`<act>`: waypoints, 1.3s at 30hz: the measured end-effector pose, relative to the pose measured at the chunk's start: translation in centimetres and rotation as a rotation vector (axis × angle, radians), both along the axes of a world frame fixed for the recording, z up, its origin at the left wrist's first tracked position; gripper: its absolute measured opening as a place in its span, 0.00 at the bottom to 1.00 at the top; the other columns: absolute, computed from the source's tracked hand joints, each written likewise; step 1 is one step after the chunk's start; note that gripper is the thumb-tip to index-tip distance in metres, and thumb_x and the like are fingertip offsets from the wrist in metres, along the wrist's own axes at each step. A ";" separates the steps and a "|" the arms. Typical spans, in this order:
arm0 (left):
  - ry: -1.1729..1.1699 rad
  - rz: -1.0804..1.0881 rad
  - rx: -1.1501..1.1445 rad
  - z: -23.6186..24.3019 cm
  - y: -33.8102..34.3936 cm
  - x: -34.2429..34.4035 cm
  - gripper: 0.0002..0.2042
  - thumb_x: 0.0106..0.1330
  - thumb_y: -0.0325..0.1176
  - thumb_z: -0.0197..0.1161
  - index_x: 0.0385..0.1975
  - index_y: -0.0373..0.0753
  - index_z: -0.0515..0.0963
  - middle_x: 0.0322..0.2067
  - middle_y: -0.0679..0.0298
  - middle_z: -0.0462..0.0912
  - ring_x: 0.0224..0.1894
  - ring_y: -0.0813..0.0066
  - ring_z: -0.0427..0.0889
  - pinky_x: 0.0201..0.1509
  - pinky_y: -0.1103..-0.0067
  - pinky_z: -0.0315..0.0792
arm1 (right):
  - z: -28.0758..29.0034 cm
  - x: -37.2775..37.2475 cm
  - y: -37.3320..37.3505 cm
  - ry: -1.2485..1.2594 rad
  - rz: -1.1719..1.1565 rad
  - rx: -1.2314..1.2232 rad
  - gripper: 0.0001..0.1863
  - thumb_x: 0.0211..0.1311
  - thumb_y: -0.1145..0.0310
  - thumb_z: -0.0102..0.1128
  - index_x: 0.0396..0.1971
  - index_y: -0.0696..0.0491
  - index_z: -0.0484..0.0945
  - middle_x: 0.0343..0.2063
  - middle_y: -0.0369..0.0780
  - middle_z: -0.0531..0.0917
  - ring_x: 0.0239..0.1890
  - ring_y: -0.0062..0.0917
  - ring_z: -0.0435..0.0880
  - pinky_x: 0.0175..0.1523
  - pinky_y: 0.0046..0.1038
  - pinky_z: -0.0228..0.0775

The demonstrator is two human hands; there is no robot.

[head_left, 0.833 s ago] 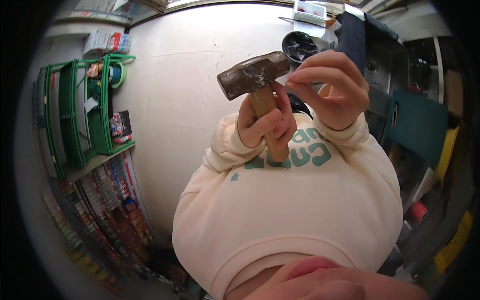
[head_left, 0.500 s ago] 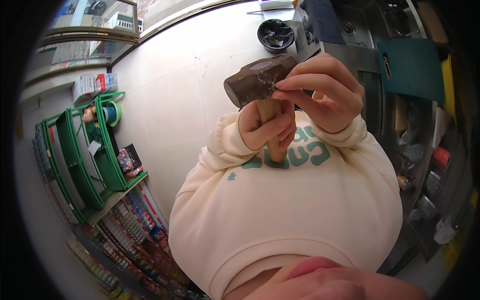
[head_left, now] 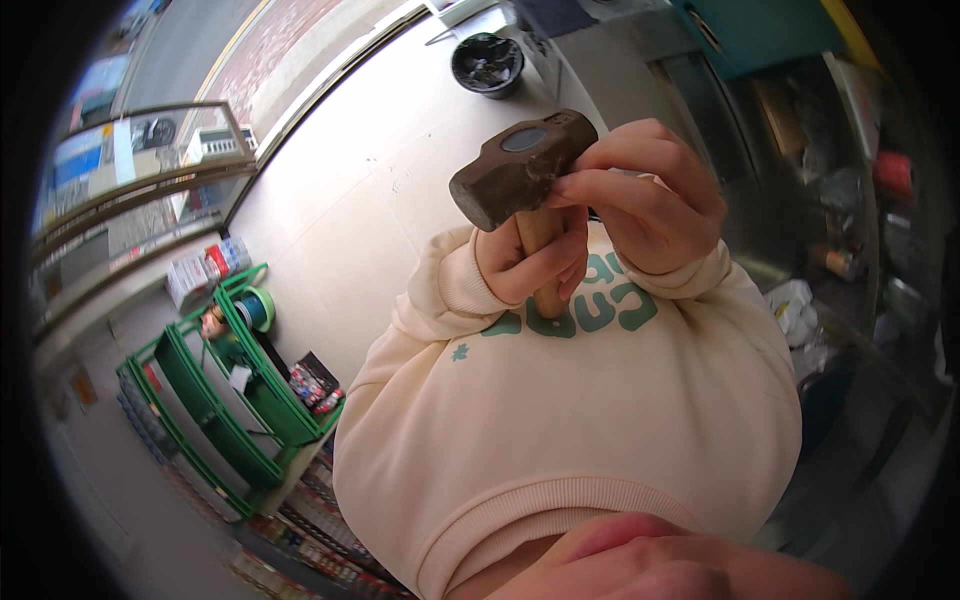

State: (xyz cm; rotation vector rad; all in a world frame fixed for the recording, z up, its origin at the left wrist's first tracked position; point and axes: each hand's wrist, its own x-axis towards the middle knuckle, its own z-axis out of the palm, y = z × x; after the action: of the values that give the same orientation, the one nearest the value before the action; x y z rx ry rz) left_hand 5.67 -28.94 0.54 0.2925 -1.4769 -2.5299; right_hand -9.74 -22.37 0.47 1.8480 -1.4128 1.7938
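A small sledgehammer (head_left: 508, 172) with a brown metal head is held upright in front of my chest, its head on top. My left hand (head_left: 528, 262) is closed around the pale wooden handle (head_left: 546, 300), just below the head. The thumb and fingertips of my right hand (head_left: 652, 200) are pinched together against the head's lower right side. A small pale scrap or scuff shows on the metal by those fingertips; whatever they pinch is too small to make out.
A black-lined bin (head_left: 487, 65) stands on the pale tiled floor (head_left: 330, 260) beyond the hammer. Green shelving (head_left: 215, 400) and rows of packaged goods are at left, near a glass door (head_left: 150, 165). A metal counter (head_left: 640, 60) and cluttered shelves run along the right.
My view has turned, bringing more of the street into sight. The stringy, clear shreds on the hammer head have mostly gone from view. Both hands stay at the hammer.
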 end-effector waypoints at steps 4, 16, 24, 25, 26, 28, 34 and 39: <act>-0.041 -0.126 0.045 0.3 3.6 -3.1 0.08 0.63 0.28 0.44 0.23 0.33 0.66 0.16 0.65 0.71 0.15 0.79 0.72 0.18 0.86 0.66 | -0.1 -2.1 5.4 -0.027 -0.135 0.027 0.14 0.32 0.78 0.62 0.26 0.50 0.81 0.26 0.33 0.78 0.23 0.24 0.75 0.25 0.22 0.67; 0.091 -0.564 0.044 -0.8 13.7 -10.0 0.10 0.67 0.31 0.45 0.39 0.28 0.63 0.15 0.64 0.70 0.14 0.79 0.72 0.18 0.86 0.67 | -0.6 -4.5 20.0 -0.095 -0.527 -0.021 0.12 0.32 0.78 0.63 0.25 0.53 0.81 0.26 0.35 0.78 0.24 0.25 0.75 0.26 0.23 0.66; 0.206 -0.737 0.086 -0.5 16.3 -12.2 0.09 0.67 0.30 0.44 0.36 0.29 0.62 0.15 0.64 0.69 0.14 0.79 0.72 0.18 0.86 0.66 | -0.3 -4.4 24.2 -0.049 -0.643 -0.087 0.13 0.32 0.77 0.64 0.26 0.53 0.82 0.26 0.36 0.77 0.24 0.25 0.75 0.26 0.23 0.66; 0.223 -0.768 0.085 -0.5 16.3 -12.5 0.09 0.67 0.30 0.43 0.35 0.29 0.62 0.15 0.64 0.69 0.15 0.79 0.72 0.18 0.86 0.66 | -0.2 -4.4 24.4 -0.032 -0.663 -0.094 0.13 0.32 0.77 0.64 0.26 0.53 0.82 0.26 0.36 0.77 0.24 0.25 0.75 0.26 0.23 0.66; 0.238 -0.790 0.063 -0.5 16.3 -12.7 0.08 0.67 0.30 0.43 0.35 0.29 0.62 0.15 0.64 0.69 0.15 0.79 0.72 0.18 0.86 0.66 | -0.1 -4.3 24.5 -0.015 -0.682 -0.102 0.14 0.31 0.76 0.64 0.26 0.53 0.83 0.26 0.36 0.77 0.24 0.25 0.75 0.26 0.23 0.66; 0.280 -0.826 0.021 -0.8 16.3 -13.2 0.08 0.67 0.29 0.42 0.33 0.29 0.62 0.16 0.64 0.69 0.16 0.79 0.72 0.19 0.86 0.66 | 0.3 -4.1 24.7 0.012 -0.723 -0.101 0.13 0.31 0.76 0.63 0.25 0.54 0.82 0.26 0.36 0.77 0.23 0.25 0.75 0.27 0.23 0.66; 0.282 -0.893 -0.032 -0.5 15.8 -14.0 0.07 0.66 0.28 0.41 0.32 0.29 0.62 0.16 0.64 0.70 0.16 0.78 0.73 0.19 0.86 0.66 | 1.0 -3.6 24.7 0.054 -0.809 -0.072 0.11 0.33 0.79 0.62 0.25 0.56 0.81 0.29 0.38 0.77 0.25 0.27 0.75 0.27 0.25 0.67; 0.299 -0.922 -0.025 -0.4 15.4 -14.4 0.08 0.66 0.28 0.41 0.30 0.29 0.63 0.16 0.64 0.70 0.15 0.78 0.73 0.19 0.85 0.66 | 1.3 -3.3 24.7 0.037 -0.797 -0.005 0.12 0.38 0.86 0.65 0.27 0.58 0.81 0.31 0.41 0.76 0.27 0.29 0.76 0.27 0.28 0.66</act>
State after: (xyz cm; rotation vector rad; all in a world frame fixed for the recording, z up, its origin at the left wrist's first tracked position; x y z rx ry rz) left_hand -8.72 -13.59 0.14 -0.9455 -1.7677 -2.9691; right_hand -13.00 2.35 1.75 1.0457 -1.7711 1.3284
